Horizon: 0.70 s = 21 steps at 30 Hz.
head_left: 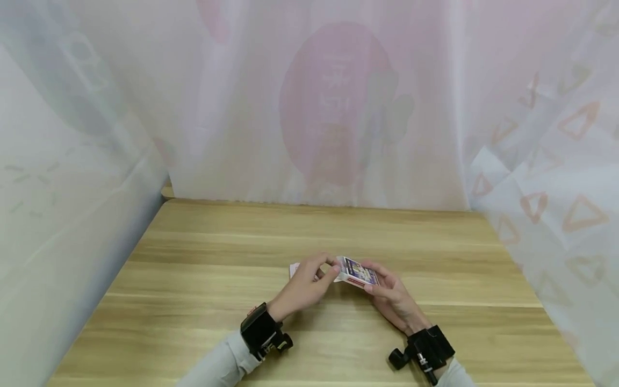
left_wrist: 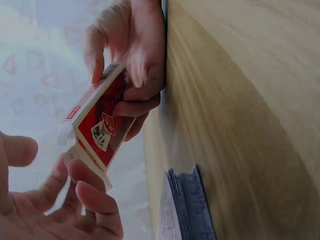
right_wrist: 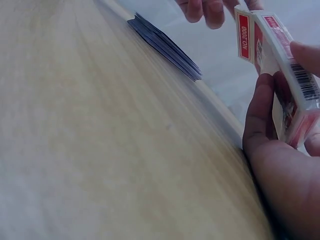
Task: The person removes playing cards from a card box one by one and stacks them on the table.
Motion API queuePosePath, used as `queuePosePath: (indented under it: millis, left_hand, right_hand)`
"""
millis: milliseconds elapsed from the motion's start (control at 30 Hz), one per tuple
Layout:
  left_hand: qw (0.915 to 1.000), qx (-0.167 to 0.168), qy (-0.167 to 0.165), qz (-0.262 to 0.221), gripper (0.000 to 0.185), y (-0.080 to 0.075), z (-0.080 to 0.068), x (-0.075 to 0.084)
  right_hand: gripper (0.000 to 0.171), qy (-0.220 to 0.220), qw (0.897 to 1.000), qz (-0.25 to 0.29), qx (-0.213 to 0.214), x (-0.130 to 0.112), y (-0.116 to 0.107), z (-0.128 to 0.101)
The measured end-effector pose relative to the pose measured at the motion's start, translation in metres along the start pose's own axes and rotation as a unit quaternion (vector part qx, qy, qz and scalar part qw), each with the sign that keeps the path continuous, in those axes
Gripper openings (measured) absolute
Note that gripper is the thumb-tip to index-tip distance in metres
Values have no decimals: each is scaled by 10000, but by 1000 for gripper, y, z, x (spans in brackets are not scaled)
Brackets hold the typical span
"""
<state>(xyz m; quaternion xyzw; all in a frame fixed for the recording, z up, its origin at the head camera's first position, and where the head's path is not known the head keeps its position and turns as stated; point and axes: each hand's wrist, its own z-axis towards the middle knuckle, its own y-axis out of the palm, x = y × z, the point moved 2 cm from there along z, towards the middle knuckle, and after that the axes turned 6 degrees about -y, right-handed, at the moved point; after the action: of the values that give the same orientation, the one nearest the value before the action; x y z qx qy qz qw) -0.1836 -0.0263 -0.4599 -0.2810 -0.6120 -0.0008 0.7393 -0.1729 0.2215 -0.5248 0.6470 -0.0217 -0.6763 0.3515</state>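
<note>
Currently a red-and-white cardboard card box (head_left: 357,272) is being gripped by the right hand (head_left: 393,299); its open flap end is being pinched by the left hand (head_left: 303,286) above the wooden table (head_left: 203,301).

The card box (head_left: 357,272) sits above the table (head_left: 203,279) — the stack of cards (head_left: 295,269) lies just left of it, on the table.

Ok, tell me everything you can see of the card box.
The card box is a small red and white carton with a barcode on one narrow side and a printed picture on its face. It is held tilted above the wooden table, gripped by the right hand; the left hand fingers its open flap end.
</note>
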Motion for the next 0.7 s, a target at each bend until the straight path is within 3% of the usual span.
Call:
queuePosePath:
  millis: [367, 700]
  left_hand:
    - [9953, 67, -960, 60, 20, 7, 13, -12]
    - [9853, -7, -1681, -299, 22, 2, 17, -15]
  right_hand:
    - [76, 148, 9999, 68, -15, 5, 2, 1]
    - [76, -27, 9996, -298, 24, 6, 4, 4]
